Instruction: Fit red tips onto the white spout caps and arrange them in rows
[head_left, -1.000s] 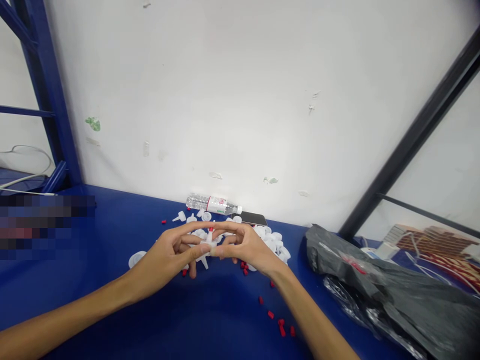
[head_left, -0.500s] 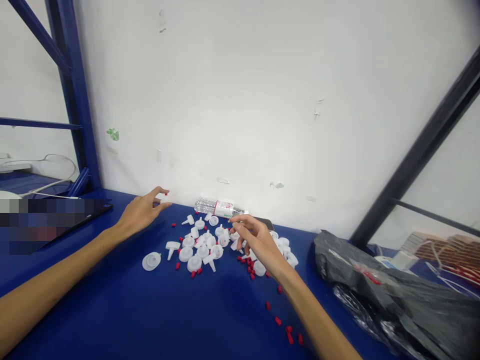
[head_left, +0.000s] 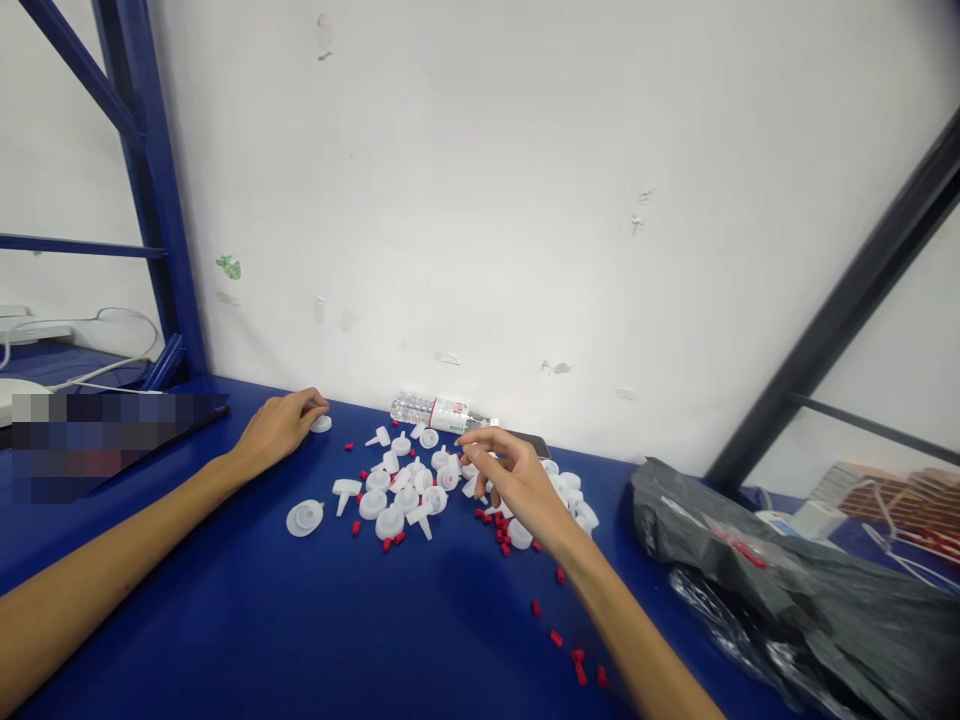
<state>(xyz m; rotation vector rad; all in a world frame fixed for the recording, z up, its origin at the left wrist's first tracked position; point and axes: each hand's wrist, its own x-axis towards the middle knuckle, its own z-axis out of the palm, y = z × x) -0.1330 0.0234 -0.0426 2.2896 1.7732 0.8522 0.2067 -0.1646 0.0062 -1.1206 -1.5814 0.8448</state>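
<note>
My left hand (head_left: 281,432) rests low at the back left of the table, thumb and forefinger closed on a white nozzle cap (head_left: 321,425). Its flat base shows below the fingers; the top is hidden by them. Over the right part of a pile of white nozzle caps (head_left: 406,500), my right hand (head_left: 514,483) hovers with bent fingers apart and nothing visible in them. Small red tip caps (head_left: 504,537) lie beneath and in front of it. One white nozzle cap (head_left: 304,518) lies alone left of the pile.
A clear plastic bottle (head_left: 450,415) lies against the wall, beside a dark phone-like object (head_left: 534,443). At right is a crumpled grey plastic bag (head_left: 765,580). A dark flat device (head_left: 165,440) lies at left, near a blue metal post (head_left: 161,200).
My left hand has lowered slightly and its thumb and forefinger have closed on the white nozzle cap, covering the red tip seen before. My right hand has barely moved.
</note>
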